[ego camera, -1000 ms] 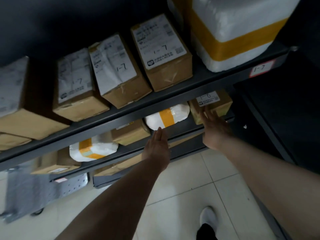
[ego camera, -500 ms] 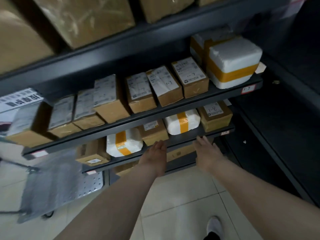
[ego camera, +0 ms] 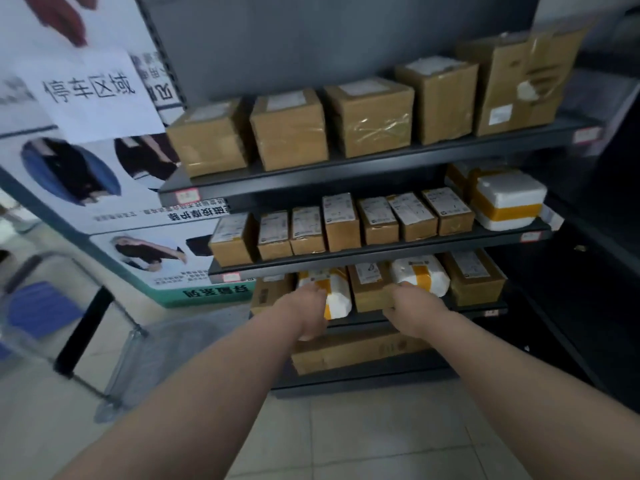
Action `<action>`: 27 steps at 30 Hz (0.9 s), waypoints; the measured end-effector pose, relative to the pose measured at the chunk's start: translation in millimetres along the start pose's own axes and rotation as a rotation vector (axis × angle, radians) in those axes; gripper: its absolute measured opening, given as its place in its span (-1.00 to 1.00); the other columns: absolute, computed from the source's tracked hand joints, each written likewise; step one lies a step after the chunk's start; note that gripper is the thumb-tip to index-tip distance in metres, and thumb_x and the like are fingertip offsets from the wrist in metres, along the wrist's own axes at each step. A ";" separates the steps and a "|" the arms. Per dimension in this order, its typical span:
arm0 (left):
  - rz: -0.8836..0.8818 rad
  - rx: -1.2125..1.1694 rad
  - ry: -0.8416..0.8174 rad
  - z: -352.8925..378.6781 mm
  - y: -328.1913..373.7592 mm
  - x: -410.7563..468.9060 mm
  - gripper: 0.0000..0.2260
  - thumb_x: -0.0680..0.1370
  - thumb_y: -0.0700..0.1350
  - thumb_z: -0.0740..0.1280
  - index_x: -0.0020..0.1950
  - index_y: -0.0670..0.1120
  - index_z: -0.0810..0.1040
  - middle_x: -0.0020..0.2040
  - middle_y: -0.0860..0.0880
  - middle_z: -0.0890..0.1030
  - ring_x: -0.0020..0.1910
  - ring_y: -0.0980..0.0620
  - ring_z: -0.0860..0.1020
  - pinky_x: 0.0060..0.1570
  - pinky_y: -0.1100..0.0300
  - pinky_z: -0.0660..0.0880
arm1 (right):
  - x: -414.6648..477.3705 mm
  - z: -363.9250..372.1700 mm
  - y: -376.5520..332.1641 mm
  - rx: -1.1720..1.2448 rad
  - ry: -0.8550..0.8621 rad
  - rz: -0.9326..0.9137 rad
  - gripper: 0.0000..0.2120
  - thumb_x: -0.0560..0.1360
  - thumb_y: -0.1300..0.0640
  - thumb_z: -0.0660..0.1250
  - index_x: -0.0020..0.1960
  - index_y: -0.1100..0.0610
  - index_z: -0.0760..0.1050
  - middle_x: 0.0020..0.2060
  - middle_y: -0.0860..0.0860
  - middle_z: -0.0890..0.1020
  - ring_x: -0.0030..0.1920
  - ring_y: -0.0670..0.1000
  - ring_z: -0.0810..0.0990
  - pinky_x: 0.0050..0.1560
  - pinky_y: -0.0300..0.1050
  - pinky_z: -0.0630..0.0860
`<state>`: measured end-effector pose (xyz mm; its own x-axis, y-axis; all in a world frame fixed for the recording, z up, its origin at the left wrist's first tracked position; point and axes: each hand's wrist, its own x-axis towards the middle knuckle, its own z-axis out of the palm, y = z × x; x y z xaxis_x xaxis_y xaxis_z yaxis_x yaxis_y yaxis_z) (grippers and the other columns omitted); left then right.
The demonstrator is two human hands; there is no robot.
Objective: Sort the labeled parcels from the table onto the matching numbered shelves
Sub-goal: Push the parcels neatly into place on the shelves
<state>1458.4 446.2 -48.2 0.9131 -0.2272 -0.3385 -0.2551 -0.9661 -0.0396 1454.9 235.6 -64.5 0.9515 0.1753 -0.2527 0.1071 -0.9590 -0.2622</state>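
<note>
Showing hands at the third shelf (ego camera: 460,311) | left hand (ego camera: 308,304) before a white parcel (ego camera: 337,292), right hand (ego camera: 414,303) at the box (ego camera: 369,289) beside it | grips: we cannot tell (motion blur) | we should match label (ego camera: 367,273) to tag (ego camera: 491,312), then seat parcels square.

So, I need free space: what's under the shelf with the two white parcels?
A long flat cardboard box on the bottom shelf. The left hand covers one corner; its rear is hidden under the shelf above.
</note>
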 end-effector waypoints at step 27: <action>-0.125 -0.226 0.515 -136.4 -107.8 -31.6 -0.41 0.60 -0.09 0.27 0.57 -0.10 0.11 0.58 -0.10 0.12 0.53 -0.06 0.15 0.45 0.06 0.14 | 50.5 -119.6 -110.4 -0.094 0.468 -0.257 -0.47 0.54 0.04 0.28 0.48 0.01 0.25 0.46 0.04 0.31 0.49 0.08 0.18 0.40 0.10 0.24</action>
<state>1500.4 540.9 95.0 0.9835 -0.0854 0.1595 -0.1127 -0.9788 0.1712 1525.7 323.8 63.0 0.9158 0.3097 0.2556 0.3581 -0.9179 -0.1710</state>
